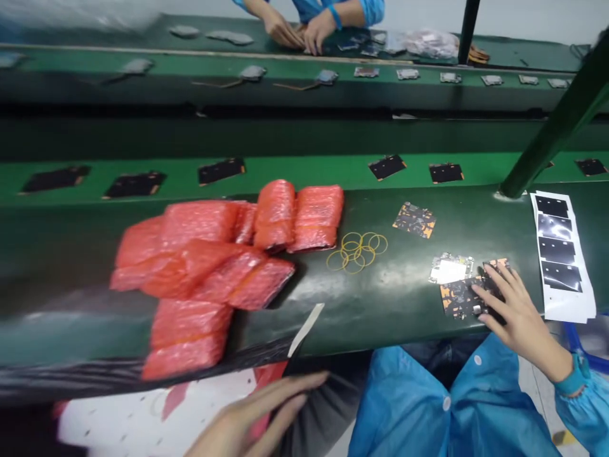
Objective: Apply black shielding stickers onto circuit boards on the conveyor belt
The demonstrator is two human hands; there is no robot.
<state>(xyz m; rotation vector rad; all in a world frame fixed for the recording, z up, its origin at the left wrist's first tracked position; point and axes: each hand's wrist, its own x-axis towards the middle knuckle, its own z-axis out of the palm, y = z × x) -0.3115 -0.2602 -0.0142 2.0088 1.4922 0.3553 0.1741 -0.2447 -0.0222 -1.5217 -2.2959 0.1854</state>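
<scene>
My right hand [514, 308], in a blue sleeve, lies with fingers spread on a small group of circuit boards near the table's front edge. Under and beside its fingertips is a black and orange circuit board [457, 299]; part of another board is covered by the fingers. A board with a white patch [450, 269] touches this group at the back. Farther back, a single circuit board [415, 219] lies apart. My left hand [259, 416] hangs below the table edge at the bottom, its fingers stretched toward the right and nothing visible in them.
Red bubble-wrap packets [200, 266] are heaped at left, with yellow rubber bands [356, 251] beside them. A sheet of black stickers [559, 254] lies right of my hand. Black boards [221, 170] sit on the green belt. A green post [547, 139] rises at right. A co-worker's hands [304, 32] are opposite.
</scene>
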